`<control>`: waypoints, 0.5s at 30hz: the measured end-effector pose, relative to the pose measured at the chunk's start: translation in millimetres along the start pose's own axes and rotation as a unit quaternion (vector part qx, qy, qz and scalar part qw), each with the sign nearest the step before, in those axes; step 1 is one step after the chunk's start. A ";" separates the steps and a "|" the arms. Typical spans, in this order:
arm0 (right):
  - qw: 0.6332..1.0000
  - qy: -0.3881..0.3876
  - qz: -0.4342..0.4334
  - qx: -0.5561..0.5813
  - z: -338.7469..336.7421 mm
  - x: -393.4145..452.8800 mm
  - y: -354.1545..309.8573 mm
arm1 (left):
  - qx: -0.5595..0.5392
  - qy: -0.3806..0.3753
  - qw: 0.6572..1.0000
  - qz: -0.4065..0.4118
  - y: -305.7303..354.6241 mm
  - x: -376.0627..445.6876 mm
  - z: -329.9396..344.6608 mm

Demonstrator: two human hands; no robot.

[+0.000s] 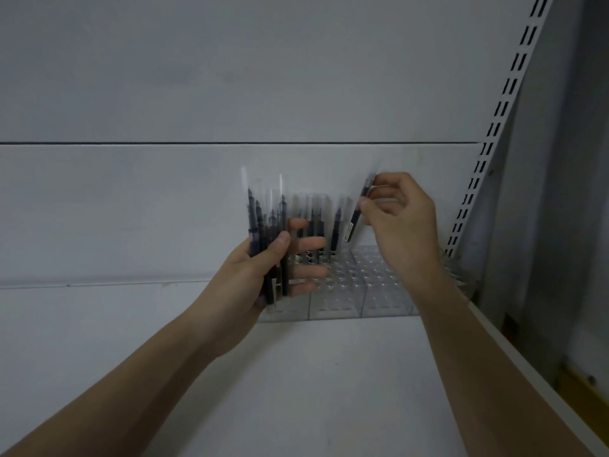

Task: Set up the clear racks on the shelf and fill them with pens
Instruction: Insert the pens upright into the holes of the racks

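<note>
Right hand (400, 214) pinches a single pen (359, 209), tilted, just above the clear racks (359, 285) at centre frame, back of the shelf (329, 374). Left hand (260, 268) grips a bundle of pens (267, 232) upright, left of the racks. Several pens already stand in the back row. Best move: straighten the single pen to vertical, line its lower end over an empty hole beside the standing ones, lower slowly.

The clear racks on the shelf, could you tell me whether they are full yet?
Not full: the clear racks hold a few pens at the back; most holes are empty.
</note>
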State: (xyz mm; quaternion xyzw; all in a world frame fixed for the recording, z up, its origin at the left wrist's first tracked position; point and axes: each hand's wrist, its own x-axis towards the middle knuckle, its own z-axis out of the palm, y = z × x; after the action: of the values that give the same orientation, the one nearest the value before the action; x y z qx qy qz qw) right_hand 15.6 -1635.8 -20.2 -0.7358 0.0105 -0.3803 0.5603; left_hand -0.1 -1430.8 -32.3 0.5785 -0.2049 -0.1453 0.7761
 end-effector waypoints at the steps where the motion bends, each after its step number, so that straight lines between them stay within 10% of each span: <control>1: 1.000 -0.006 -0.004 -0.008 0.7 -0.5 0.7 | -0.003 -0.002 1.000 -0.002 0.3 -0.2 0.3; 15: 0.980 -0.094 0.026 -0.176 6.2 -5.0 19.8 | -0.003 -0.038 0.999 -0.038 0.9 -3.7 3.2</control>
State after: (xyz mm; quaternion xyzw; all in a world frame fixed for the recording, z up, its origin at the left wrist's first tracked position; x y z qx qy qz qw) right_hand 23.8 -1635.8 -39.9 -0.8549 0.0442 -0.2870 0.4300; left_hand -4.8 -1431.5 -31.2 0.5778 -0.2119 -0.1971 0.7632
